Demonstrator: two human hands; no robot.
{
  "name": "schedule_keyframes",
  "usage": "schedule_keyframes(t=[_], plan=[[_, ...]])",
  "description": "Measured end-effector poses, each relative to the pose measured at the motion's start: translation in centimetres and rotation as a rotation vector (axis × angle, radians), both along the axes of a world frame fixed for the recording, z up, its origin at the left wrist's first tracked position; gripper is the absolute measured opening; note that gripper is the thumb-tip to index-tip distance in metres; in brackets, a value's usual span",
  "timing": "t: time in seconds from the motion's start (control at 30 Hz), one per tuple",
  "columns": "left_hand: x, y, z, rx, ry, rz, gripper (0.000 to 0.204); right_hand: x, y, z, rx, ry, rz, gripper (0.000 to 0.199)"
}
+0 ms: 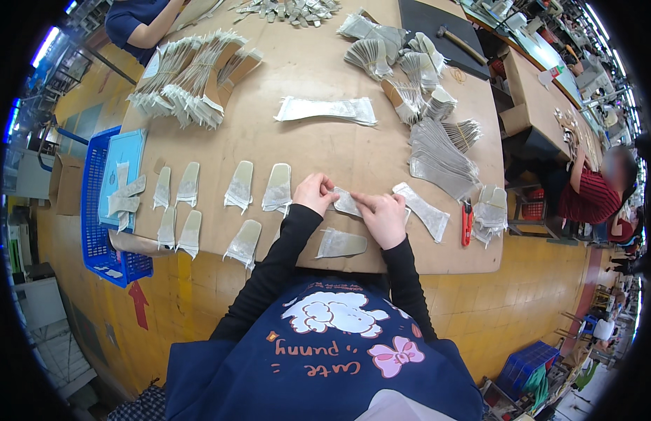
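- left hand (314,193) found at the near middle of the wooden table (318,137), fingers curled and closed in a pinch on the left end of a thin silvery sole piece (346,203).
- right hand (386,217) found just right of the left one, fingers bent and pressed down on the right end of the same piece; thumb tucked under, grip closed.
- sole piece lay flat on the table between the two hands, its middle showing between the fingertips, both ends covered by fingers.
- second grey piece (341,243) noted at the table's near edge, just below the hands, touched by neither.
- longer waisted strip (423,210) seen just right of the right hand, apart from it.
- row of coated pieces (240,186) laid out in two lines to the left of the left hand, well separated from each other.
- red-handled cutter (466,223) observed near the right edge, beside a small fanned stack (491,210).
- fanned bundles (188,77) stacked at the far left of the table; more bundles (437,151) at the far right.
- blue crate (97,210) standing off the table's left side.
- hammer (460,42) resting on a dark mat at the far right corner.
- another person in a striped top (588,196) seated at the right.
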State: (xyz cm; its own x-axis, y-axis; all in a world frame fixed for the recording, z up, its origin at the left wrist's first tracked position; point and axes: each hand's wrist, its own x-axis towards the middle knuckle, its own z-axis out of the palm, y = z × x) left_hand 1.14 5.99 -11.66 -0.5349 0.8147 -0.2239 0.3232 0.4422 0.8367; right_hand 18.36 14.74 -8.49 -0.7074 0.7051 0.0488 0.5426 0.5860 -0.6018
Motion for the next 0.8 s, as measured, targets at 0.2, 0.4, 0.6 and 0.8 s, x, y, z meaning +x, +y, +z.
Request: schedule_keyframes(t=[0.2,0.4,0.6,0.8], plan=[[0.5,-0.3,-0.3,0.073,0.079,0.036,0.026,-0.7,0.3,-1.6,0.222,-0.027,-0.023,0.014],[0.9,-0.2,-0.1,0.053,0.146,-0.003,0.024,-0.2,0.1,-1.9,0.215,0.021,-0.029,0.013],[0.0,-0.9,0.2,0.09,0.082,-0.161,0.031,0.8,-0.4,-1.0,0.276,0.045,0.094,0.037],[0.3,-1.0,-0.4,0.089,0.182,-0.181,0.034,0.3,1.2,-1.6,0.293,0.022,0.176,0.039]])
